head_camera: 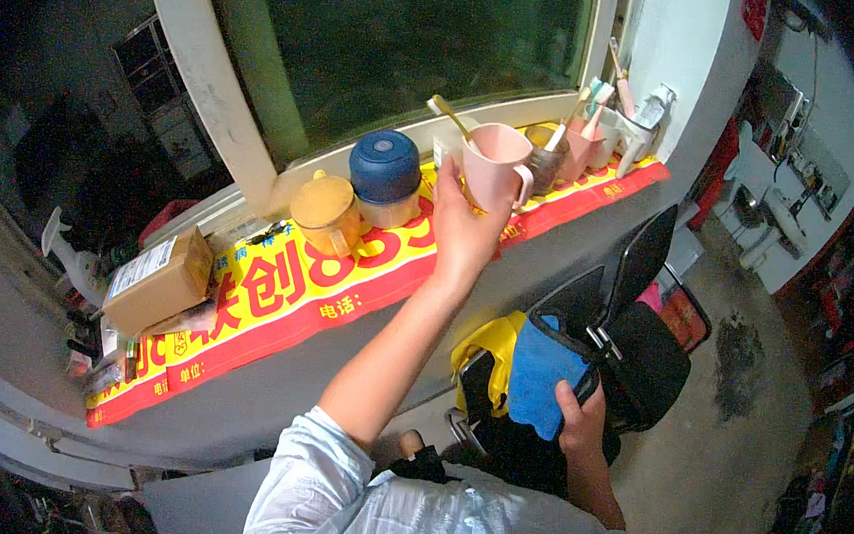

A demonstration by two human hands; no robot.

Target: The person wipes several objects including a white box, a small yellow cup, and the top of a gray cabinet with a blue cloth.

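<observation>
My left hand (467,229) grips a pink plastic mug (498,152) low on its body, at the windowsill. A toothbrush (450,116) leans out over the mug's rim. Lower right, my right hand (583,419) pinches a blue cloth (545,374), its thumb lying on the fabric. Left of the mug stand a jar with a dark blue lid (385,164) and an amber lidded mug (324,214). To its right are a brown-tinted cup (546,160) and a pink cup (579,155) with toothbrushes.
A red and yellow printed banner (387,294) covers the sill under the cups. At its left end sits a cardboard box (160,280). A yellow cloth (492,347) and a black bag (648,367) are by my right hand. The window pane (414,48) rises behind.
</observation>
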